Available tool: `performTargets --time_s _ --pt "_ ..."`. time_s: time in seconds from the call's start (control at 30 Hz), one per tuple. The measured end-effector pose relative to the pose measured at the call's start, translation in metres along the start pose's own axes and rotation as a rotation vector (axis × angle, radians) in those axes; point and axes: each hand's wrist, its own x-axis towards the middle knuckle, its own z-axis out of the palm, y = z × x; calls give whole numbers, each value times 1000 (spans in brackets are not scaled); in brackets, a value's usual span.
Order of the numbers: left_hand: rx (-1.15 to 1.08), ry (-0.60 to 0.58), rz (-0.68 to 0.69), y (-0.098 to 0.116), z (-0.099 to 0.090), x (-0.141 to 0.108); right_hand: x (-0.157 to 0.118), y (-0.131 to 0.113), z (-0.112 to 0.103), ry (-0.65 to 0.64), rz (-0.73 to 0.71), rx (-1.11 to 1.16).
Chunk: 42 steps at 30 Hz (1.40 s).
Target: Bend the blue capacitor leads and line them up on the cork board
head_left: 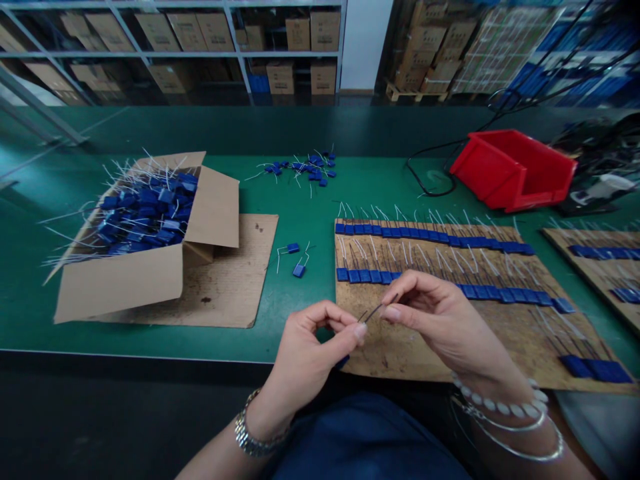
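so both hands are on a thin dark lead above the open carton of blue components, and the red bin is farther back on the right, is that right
Not above the carton: the head view shows the left hand and right hand on the thin dark lead above the brown board. The red bin is farther back on the right.

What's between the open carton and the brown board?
Head view: cardboard sheet, then two loose blue leaded components on green tabletop; a cluster lies farther back.
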Motion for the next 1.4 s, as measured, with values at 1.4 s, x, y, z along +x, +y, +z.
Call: performTargets --time_s 1.4 --pt "-21 10 -13 1 0 -4 0 -3 15 -35 -223 -9"
